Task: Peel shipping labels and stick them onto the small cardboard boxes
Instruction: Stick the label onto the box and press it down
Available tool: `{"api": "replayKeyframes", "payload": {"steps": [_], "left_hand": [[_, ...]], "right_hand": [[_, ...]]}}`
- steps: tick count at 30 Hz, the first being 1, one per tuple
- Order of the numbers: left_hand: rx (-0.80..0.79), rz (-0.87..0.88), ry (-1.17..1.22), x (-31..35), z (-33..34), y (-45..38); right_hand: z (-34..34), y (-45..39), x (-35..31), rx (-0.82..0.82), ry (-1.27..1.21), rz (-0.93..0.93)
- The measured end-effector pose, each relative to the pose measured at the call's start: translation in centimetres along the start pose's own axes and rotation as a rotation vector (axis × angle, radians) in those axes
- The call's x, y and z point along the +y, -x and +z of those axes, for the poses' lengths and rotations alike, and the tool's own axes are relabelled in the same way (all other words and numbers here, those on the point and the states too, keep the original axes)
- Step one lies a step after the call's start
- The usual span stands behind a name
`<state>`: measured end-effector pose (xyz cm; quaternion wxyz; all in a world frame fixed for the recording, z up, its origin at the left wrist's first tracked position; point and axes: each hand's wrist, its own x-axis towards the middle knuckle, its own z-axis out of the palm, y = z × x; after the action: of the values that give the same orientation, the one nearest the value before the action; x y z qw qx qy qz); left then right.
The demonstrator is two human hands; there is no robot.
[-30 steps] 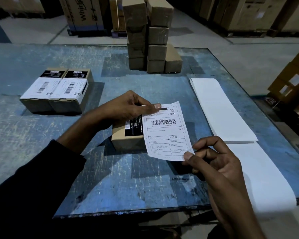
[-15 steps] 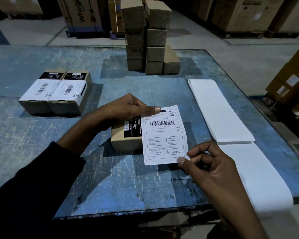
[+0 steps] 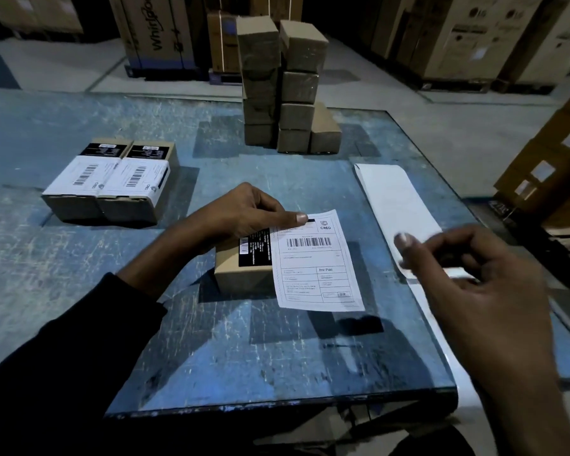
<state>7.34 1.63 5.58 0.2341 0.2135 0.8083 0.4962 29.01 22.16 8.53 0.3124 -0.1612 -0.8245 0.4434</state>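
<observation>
**Label held at one corner over the box**

While the left hand (image 3: pixel 241 213) pinches the top left corner of the shipping label (image 3: pixel 316 261) between thumb and fingers, the sheet hangs out to the right of the small cardboard box (image 3: pixel 241 274) under that hand. The label's left edge lies along the box's right side, by the black printed panel on the box top; most of the sheet sits over the blue table (image 3: pixel 211 350), and whether it touches the surface I cannot tell. The barcode and "CRED" mark face up.

The right hand (image 3: pixel 474 284) is off to the right, apart from the label, motion-blurred, its fingers loosely curled with nothing in them. It hovers over the white backing strip (image 3: pixel 395 199), which runs from the middle of the table toward its near right edge.

To the left, two boxes with labels on them (image 3: pixel 109 185) sit side by side, touching. At the far side of the table stands a stack of plain brown boxes (image 3: pixel 283 87), in columns several high. Large cartons (image 3: pixel 158 34) line the floor beyond.
</observation>
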Motion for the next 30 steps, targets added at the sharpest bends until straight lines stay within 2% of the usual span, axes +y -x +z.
{"api": "replayKeyframes", "payload": {"steps": [2,5,7,10,14,18,22,26,30], "left_hand": [[0.006,0.031,-0.036,0.1,0.0,0.1],[0.112,0.136,-0.141,-0.1,0.1,0.2],[0.216,0.271,-0.256,-0.6,0.2,0.2],[0.317,0.467,-0.356,-1.3,0.2,0.3],[0.336,0.634,-0.524,-1.3,-0.3,2.5],[0.303,0.641,-0.692,-2.7,0.1,6.5],[0.348,0.668,-0.635,-4.1,1.3,8.3],[0.36,0.693,-0.68,-4.4,1.8,8.8],[0.366,0.722,-0.713,-4.7,1.7,8.7]], "right_hand": [[2.0,-0.7,-0.6,-0.026,0.017,-0.174],[5.6,-1.2,0.2,-0.229,0.163,-0.394],[7.4,-0.8,1.2,-0.38,0.264,-0.461],[8.5,-0.2,1.5,-0.464,0.38,-0.534],[8.5,0.0,1.8,-0.494,0.388,-0.542],[8.5,0.0,2.5,-0.539,0.359,-0.528],[8.9,0.4,2.9,-0.571,0.377,-0.529],[9.0,0.6,2.3,-0.616,0.475,-0.518],[8.7,0.4,1.7,-0.652,0.547,-0.358]]}}
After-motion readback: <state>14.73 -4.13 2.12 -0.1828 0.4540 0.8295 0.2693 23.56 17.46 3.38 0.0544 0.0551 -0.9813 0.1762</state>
